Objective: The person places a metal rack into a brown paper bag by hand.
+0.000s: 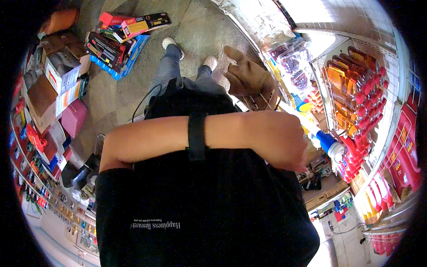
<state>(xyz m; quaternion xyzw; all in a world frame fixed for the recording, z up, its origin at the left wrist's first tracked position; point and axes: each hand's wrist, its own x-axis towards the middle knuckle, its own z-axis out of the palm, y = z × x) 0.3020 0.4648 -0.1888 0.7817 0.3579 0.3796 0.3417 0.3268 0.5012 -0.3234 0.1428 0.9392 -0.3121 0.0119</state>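
My left forearm, with a black strap [196, 135] around it, lies across the front of my black shirt. My left hand [280, 138] is at the right, back of the hand up. Its fingers curl under and are mostly hidden, so what they hold, if anything, does not show. Just beyond the knuckles is a white tube-like thing with a blue band [328, 143] and a pale end; whether the hand touches it I cannot tell. My right hand is out of view.
Colourful boxes [129, 38] are piled on the floor ahead, near my shoes. A brown paper or cardboard bundle [249, 75] lies right of my legs. Racks of amber red-capped bottles [347, 89] line the right; cartons [42, 95] and shelves of small goods crowd the left.
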